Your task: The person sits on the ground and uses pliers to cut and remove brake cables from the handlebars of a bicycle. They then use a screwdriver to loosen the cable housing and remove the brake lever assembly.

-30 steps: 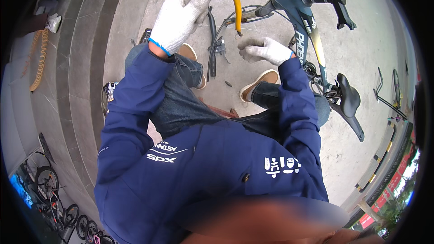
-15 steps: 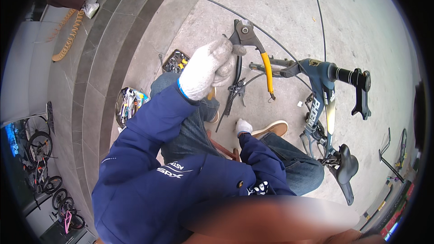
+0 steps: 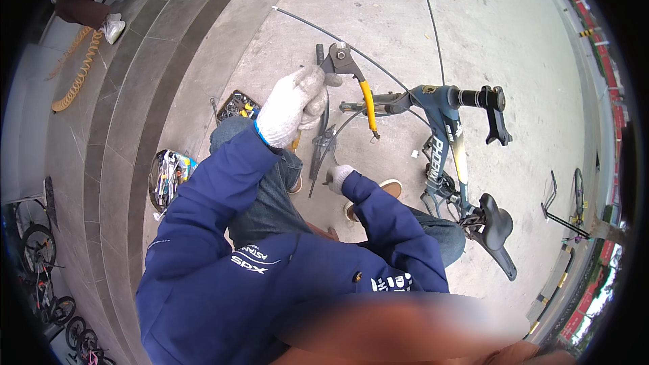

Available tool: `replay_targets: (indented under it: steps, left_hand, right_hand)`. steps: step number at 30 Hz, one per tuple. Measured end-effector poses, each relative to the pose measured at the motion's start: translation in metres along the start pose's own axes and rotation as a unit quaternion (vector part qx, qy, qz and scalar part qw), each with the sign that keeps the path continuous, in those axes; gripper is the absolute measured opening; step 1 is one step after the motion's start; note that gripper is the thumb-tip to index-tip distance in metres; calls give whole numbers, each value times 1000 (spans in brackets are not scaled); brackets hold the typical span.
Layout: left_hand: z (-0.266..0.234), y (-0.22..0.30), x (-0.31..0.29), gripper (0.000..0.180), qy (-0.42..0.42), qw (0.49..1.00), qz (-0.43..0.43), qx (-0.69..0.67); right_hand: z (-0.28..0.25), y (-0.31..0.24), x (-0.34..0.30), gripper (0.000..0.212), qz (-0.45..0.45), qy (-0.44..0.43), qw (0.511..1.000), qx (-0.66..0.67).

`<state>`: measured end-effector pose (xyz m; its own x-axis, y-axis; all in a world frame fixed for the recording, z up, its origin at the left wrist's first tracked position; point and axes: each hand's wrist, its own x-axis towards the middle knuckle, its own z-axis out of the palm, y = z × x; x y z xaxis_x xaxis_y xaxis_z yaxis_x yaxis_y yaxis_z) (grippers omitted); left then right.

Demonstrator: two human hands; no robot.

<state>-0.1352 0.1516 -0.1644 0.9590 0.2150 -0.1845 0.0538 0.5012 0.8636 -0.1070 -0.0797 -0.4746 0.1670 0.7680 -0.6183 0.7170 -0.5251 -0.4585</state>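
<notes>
My left hand (image 3: 292, 105), in a white and grey work glove, is wrapped round one handle of a pair of cable cutters (image 3: 342, 58). The cutters' other handle, sleeved in yellow, points away to the right with its tip free. Behind the cutters and glove is a black handlebar (image 3: 322, 111) with a brake lever (image 3: 327, 139). My right hand (image 3: 340, 177), gloved too, is just right of the handlebar's near end. Its fingers look bent, but they are too small and shaded to show whether they hold anything. A black cable (image 3: 312, 29) arcs behind the cutters toward the bicycle frame.
The dark blue bicycle frame (image 3: 441, 136) lies at the right with its saddle (image 3: 497, 223). A tool box (image 3: 236, 107) and a container of mixed items (image 3: 169, 174) stand by my left knee. Grey steps (image 3: 138, 74) rise at the left, where another person's shoe (image 3: 112, 28) shows.
My right hand has risen from beside my shoe toward the handlebar's near end. The left hand keeps its hold on the cutters. The whole view has shifted, with the scene sliding left.
</notes>
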Motion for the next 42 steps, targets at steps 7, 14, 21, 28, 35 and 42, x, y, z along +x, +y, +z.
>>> replay_targets:
  steps: [7,14,21,28,35,42]
  left_hand:
    - [11,0,-20,47,-39,997,43,55]
    - [32,-19,-26,40,-63,998,13,-15]
    - [30,-30,-25,42,-129,988,-52,-71]
    - [36,-32,-24,40,-106,989,-74,-72]
    - [38,-30,-24,38,-103,988,-90,-72]
    - [42,-29,-28,35,-100,990,-86,-47]
  right_hand:
    - [-217,-102,-221,22,-218,213,947,101]
    - [-248,-149,-243,26,-110,571,788,200]
    - [-235,-135,-219,30,-113,687,718,-1]
    - [-234,-129,-212,31,-101,674,732,7]
    - [-232,-122,-210,31,-113,670,734,24]
    - [-230,-126,-211,31,-103,659,743,48]
